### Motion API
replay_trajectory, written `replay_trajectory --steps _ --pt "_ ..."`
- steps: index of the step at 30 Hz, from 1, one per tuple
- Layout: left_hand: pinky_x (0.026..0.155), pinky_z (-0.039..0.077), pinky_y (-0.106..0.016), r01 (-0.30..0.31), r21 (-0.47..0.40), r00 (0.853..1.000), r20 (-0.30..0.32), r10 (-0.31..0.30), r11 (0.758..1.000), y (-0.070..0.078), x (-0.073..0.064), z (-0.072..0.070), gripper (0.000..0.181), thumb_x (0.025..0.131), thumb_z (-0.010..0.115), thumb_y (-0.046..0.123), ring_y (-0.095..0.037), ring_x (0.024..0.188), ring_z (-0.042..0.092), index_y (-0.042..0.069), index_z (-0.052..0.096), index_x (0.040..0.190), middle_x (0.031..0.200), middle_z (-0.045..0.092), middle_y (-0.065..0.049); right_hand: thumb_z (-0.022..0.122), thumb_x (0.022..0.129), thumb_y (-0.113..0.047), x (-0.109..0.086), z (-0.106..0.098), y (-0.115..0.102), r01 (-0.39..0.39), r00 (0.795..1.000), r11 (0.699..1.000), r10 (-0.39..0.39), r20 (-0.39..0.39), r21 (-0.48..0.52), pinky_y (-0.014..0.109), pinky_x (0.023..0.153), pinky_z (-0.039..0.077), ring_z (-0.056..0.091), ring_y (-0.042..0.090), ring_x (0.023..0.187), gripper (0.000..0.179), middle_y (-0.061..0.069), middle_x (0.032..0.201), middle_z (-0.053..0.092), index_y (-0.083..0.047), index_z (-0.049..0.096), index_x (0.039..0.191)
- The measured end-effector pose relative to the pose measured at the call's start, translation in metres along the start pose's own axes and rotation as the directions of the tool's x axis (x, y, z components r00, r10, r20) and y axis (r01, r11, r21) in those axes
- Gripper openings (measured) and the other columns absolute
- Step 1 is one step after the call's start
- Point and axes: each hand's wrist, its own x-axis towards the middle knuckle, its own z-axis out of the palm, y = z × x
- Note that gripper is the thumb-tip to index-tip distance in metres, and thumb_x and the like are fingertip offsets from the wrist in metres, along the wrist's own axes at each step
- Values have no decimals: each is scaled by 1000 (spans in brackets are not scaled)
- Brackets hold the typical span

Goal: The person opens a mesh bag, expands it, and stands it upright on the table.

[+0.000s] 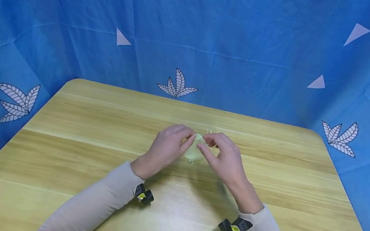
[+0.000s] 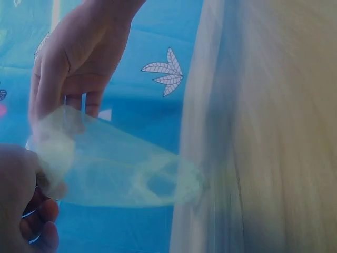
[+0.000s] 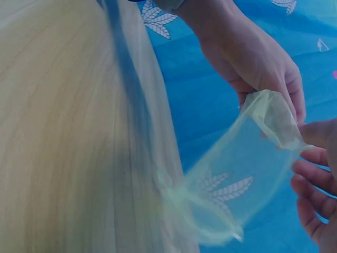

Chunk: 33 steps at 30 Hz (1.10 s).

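Note:
A small sheer, pale yellow-green mesh pouch hangs between my two hands, above the wooden table. My left hand pinches its upper edge between thumb and fingers. On the other side, my right hand grips the rim with its fingertips, the remaining fingers loosely bent. In the right wrist view the bunched, folded top of the pouch lies at the fingers, and its wider lower end dangles. The left wrist view shows the thin fabric of the pouch with the blue curtain visible through it.
The light wooden table spreads out all round beneath the hands. Behind it and at both sides hangs a blue curtain printed with white leaves and triangles. Each sleeve carries a black wrist strap with a small camera.

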Motion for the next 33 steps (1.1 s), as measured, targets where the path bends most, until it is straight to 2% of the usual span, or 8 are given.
replay_trajectory --steps 7,11,15,17,22,27,30,33 --pt "79 54 -31 -78 -5 994 79 78 997 4 0 1 14 98 61 17 -16 88 65 9 71 102 95 71 -2 73 90 -19 0 1 -1 28 998 1000 -28 -58 -11 31 58 46 58 13 74 11 -2 82 63 -9 69 95" --pt "78 54 -30 -142 41 989 56 140 989 7 0 1 13 97 62 16 -17 86 65 8 71 100 94 70 -2 70 92 -14 -2 1 -2 -14 999 999 12 -50 -30 29 57 46 56 10 68 5 -4 77 61 -11 66 89" --pt "72 53 -27 -238 143 971 11 239 961 10 -2 4 11 94 62 13 -16 78 64 8 71 94 88 69 -1 65 87 -6 -4 3 -4 -80 996 993 78 -36 -82 28 55 45 53 8 60 10 -6 69 57 -13 60 82" --pt "69 53 -26 -258 175 964 -11 264 950 10 -2 5 9 93 62 12 -15 74 63 8 71 92 85 68 -1 63 84 -5 -4 3 -5 -105 994 987 101 -42 -118 29 53 43 49 9 55 12 -7 65 54 -14 57 78" --pt "68 53 -27 -243 195 967 -29 253 950 11 -3 7 9 93 62 12 -15 74 63 9 70 92 85 68 -1 63 80 -8 -1 -1 -10 -163 986 967 152 -73 -196 32 49 36 42 12 50 13 -5 63 50 -14 54 74" --pt "67 53 -28 -246 219 966 -17 256 944 12 -5 8 10 94 61 13 -16 75 64 9 70 92 86 68 -2 62 80 -10 -1 -3 -9 -200 980 950 191 -59 -238 33 49 37 45 14 52 11 -3 63 51 -14 53 75" --pt "69 54 -29 -217 220 974 -16 226 951 13 -6 9 10 94 62 14 -17 77 65 8 70 93 86 69 -2 61 82 -9 -1 -3 -8 -192 981 961 192 -21 -197 34 53 42 53 15 58 6 -1 70 58 -12 57 85" --pt "69 55 -28 -179 197 982 -20 187 964 13 -7 11 11 95 61 15 -17 77 66 7 69 95 87 70 -3 61 88 -10 -2 -3 -7 -185 980 973 193 45 -140 33 58 46 59 16 68 13 2 83 67 -9 62 101"
